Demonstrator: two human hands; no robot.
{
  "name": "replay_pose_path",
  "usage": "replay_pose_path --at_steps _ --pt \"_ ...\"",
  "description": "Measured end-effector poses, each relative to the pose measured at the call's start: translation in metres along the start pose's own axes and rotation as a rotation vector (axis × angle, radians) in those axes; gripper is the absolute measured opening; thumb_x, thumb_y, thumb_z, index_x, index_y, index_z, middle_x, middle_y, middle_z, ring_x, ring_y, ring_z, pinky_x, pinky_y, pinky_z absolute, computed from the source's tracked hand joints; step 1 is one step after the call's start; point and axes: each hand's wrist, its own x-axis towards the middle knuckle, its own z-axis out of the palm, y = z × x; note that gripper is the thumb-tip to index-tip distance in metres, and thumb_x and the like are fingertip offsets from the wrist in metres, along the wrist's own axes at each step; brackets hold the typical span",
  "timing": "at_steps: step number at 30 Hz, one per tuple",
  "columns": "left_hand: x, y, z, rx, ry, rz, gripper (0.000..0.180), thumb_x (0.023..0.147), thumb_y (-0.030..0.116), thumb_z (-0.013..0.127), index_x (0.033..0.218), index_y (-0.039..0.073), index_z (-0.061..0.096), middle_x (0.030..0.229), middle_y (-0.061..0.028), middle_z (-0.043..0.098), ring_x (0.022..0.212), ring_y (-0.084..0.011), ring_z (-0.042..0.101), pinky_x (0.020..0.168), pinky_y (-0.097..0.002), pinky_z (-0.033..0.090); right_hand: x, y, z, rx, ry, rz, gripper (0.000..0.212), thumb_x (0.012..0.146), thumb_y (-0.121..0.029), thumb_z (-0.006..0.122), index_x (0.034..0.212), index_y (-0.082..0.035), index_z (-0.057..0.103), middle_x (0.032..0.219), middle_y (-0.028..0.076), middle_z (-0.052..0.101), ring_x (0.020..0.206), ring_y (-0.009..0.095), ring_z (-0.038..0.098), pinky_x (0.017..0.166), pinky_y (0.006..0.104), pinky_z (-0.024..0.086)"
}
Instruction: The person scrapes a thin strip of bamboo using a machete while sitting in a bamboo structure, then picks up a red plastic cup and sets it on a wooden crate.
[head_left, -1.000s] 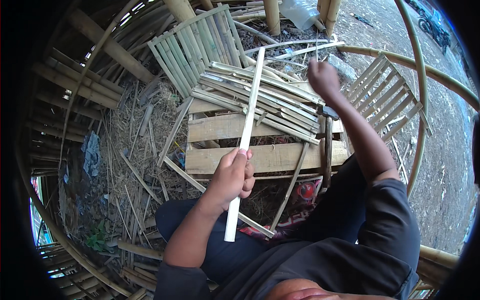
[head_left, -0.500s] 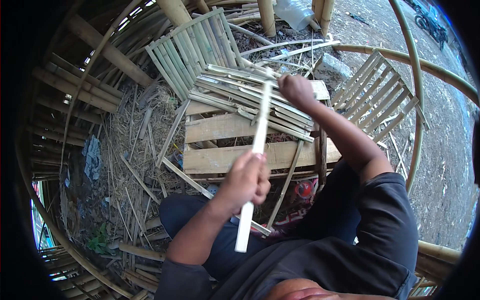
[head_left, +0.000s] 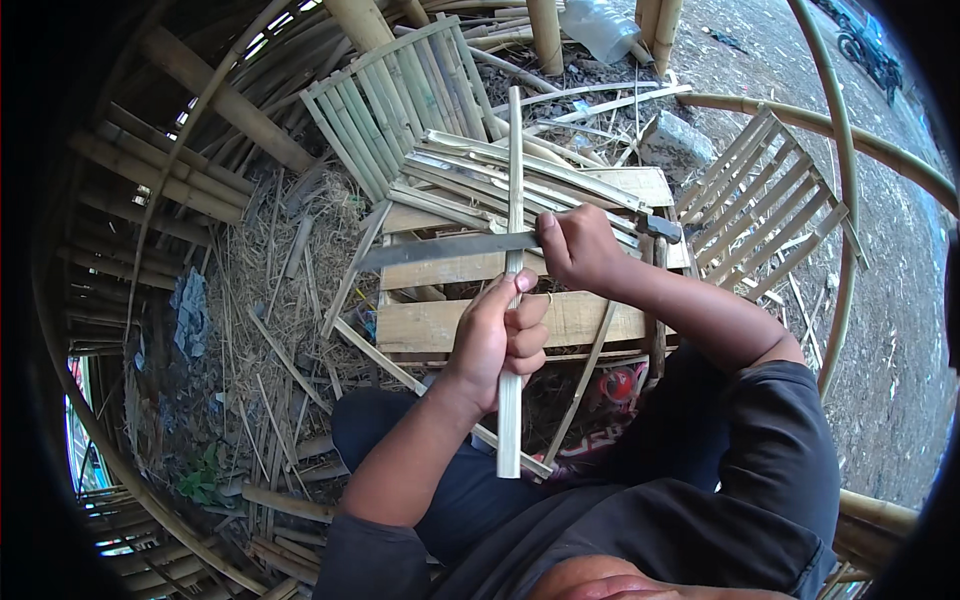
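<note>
My left hand (head_left: pixel 500 335) is closed round a pale bamboo strip (head_left: pixel 515 180), which stands nearly lengthwise away from me. In my right hand (head_left: pixel 580 248) is a long knife (head_left: pixel 450 249); its dark blade points left and crosses the strip just above my left fist. Whether the blade cuts into the strip I cannot tell. Beneath both hands is a low bench of wooden planks (head_left: pixel 590 318), with a pile of split bamboo strips (head_left: pixel 465 172) on its far part. A hammer head (head_left: pixel 660 228) lies at the bench's right end.
Slatted bamboo panels stand at the far left (head_left: pixel 395 100) and at the right (head_left: pixel 765 205). A concrete block (head_left: pixel 675 142) lies beyond the bench. Bamboo poles (head_left: pixel 840 150) curve around the workplace. Offcuts and straw litter the ground at left; a red round object (head_left: pixel 617 384) sits below the bench.
My right hand has come nearer and the knife blade, blurred before, now lies plainly across the strip. The strip has turned more upright in my left hand.
</note>
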Motion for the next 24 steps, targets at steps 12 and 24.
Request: replay_pose_path --at_steps 12,24 --pt "0.005 -0.018 0.013 0.370 0.126 -0.130 0.016 0.107 0.028 0.036 0.099 0.017 0.045 0.065 0.0067 0.030 0.045 -0.0024 0.023 0.037 -0.0196 0.018 0.044 0.153 -0.036 -0.340 0.292 0.636 0.064 0.095 -0.043 0.037 0.070 0.009 0.064 0.072 0.032 0.064 0.070 0.046 0.066 0.078 0.0524 0.052" --pt "0.019 -0.005 0.002 0.993 0.354 0.211 0.023 0.108 0.027 0.033 0.100 0.008 0.044 0.061 0.0031 0.038 0.042 -0.0048 0.036 0.035 -0.0243 0.029 -0.001 0.027 0.006 -0.032 0.034 -0.041 0.042 0.093 -0.023 0.048 0.057 -0.004 0.060 0.050 0.020 0.054 0.047 0.042 0.055 0.051 0.0496 0.047"
